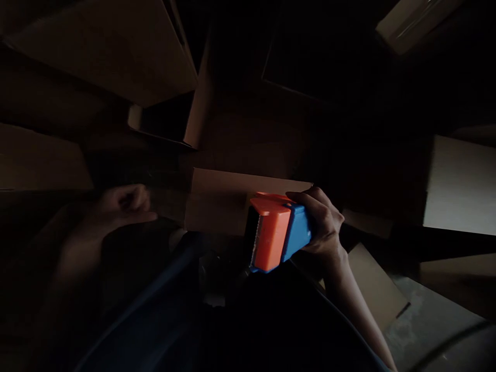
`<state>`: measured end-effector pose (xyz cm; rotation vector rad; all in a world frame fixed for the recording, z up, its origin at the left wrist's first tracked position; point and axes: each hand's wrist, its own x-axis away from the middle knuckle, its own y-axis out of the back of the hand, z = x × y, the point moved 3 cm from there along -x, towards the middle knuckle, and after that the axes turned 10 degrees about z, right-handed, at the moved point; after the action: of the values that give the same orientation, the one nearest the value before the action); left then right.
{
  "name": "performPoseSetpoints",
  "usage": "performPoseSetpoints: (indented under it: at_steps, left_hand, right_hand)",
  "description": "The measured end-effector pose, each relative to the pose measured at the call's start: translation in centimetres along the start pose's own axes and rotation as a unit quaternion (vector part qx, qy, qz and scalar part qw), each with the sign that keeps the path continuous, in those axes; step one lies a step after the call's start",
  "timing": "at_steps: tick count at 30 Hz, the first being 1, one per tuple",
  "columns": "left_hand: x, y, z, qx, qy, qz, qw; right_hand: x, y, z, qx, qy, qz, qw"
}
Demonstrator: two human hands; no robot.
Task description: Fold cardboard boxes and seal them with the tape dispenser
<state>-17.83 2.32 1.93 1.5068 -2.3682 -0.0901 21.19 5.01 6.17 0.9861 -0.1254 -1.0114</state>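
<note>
My right hand [323,219] is closed round the blue part of an orange and blue packing tape dispenser [273,235]. A serrated cutting edge runs down its left side. Behind the dispenser, a cardboard box [219,199] lies in front of my legs. Out to the left, my left hand [124,206] hangs apart from the dispenser and the box. It is smeared by motion. Its fingers look curled, but whether they hold anything does not show. A piece of clear material [213,279], perhaps tape, shows dimly below the dispenser.
An open cardboard box [166,121] stands at the upper left, with another box [39,160] at the left edge. On the right are a pale box [461,186] and a cardboard piece [374,284] on the grey floor [430,320]. Much of the scene is dark.
</note>
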Motion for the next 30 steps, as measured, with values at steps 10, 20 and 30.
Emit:
performPoseSetpoints:
  at_steps: [10, 20, 30]
  left_hand:
    - [-2.4, -2.7, 1.4, -0.064, 0.086, -0.034, 0.994]
    - [-3.1, -3.1, 1.4, -0.070, 0.214, -0.063, 0.972]
    - [-4.3, -2.8, 2.0, -0.093, 0.231, -0.070, 0.966]
  right_hand:
    - [-0.1, -0.2, -0.1, -0.002, 0.014, -0.018, 1.000]
    - [-0.1, -0.4, 0.0, -0.006, 0.010, -0.043, 0.999]
    - [-0.1, -0.6, 0.0, 0.001, 0.037, -0.069, 0.997]
